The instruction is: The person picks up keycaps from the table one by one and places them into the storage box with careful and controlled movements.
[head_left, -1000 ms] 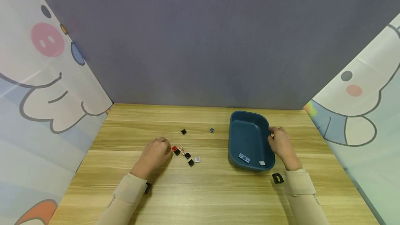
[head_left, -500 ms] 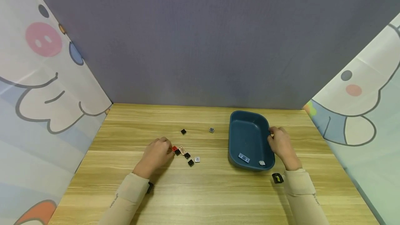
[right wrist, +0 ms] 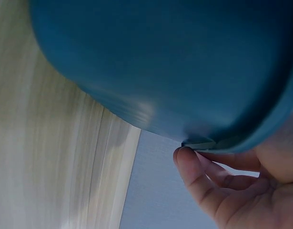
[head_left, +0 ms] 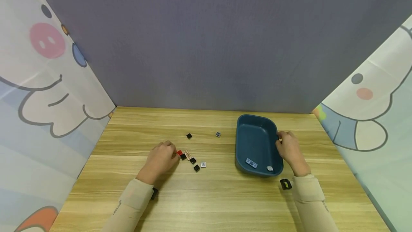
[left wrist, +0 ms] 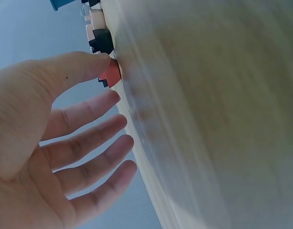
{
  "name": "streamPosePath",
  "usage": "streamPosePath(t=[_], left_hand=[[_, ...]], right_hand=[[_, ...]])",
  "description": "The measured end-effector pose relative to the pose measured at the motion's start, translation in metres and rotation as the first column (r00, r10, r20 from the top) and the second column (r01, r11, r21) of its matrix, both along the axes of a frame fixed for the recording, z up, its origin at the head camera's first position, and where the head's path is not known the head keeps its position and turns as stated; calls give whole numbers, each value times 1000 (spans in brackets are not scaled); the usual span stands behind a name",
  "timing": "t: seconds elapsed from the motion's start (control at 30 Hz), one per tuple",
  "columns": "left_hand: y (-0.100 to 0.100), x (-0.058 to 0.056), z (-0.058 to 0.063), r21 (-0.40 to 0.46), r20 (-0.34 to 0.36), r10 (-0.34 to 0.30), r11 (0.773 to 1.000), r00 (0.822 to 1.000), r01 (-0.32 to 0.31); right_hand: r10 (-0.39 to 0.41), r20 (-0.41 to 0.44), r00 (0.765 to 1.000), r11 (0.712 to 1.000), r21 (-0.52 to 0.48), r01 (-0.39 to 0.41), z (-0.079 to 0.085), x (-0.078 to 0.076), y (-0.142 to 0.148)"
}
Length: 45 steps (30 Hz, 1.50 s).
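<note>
Left hand [head_left: 161, 158]: over the left part of the wooden surface [head_left: 206, 207]. Its grip is spread, fingers apart, thumb tip at the red block [head_left: 179, 153]; firm contact cannot be told. Red block lies just right of the fingertips. To its right, a tan bar [head_left: 187, 155]; on its near right side, a black block [head_left: 183, 156]. Farther right and nearer, two more dark blocks [head_left: 193, 160], then a white square [head_left: 203, 164]. Right hand [head_left: 288, 149]: grip pinching the right rim of the blue bin [head_left: 254, 139]. Bin stands on the surface, right of the blocks; a pale bar [head_left: 251, 163] and a small white piece [head_left: 269, 168] lie in its near end.
</note>
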State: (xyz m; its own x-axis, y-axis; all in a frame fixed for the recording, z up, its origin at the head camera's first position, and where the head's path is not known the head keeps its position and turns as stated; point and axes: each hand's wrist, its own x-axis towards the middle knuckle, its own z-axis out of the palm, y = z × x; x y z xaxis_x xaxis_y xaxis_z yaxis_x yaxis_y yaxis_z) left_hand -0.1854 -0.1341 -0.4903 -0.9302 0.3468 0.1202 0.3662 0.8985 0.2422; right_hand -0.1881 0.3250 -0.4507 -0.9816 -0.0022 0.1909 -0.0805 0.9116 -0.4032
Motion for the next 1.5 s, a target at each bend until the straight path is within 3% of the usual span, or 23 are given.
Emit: streamPosePath(t=[0.47, 0.77, 1.0, 1.3, 1.5], left_hand=[[1, -1, -1, 20, -65, -18, 1000, 998, 20], [8, -7, 14, 39, -144, -67, 996, 987, 74], [31, -13, 35, 9, -141, -130, 991, 981, 133], [68, -22, 54, -39, -145, -215, 977, 966, 212], [98, -25, 60, -49, -192, -284, 959, 939, 279]], right_hand=[[-7, 7, 1000, 1000, 0, 7, 0, 1, -1], [-1, -3, 1000, 1000, 4, 1, 0, 1, 0], [2, 21, 1000, 1000, -11, -2, 0, 0, 1], [-2, 44, 999, 1000, -14, 3, 0, 1, -1], [-7, 42, 999, 1000, -19, 7, -1, 0, 0]])
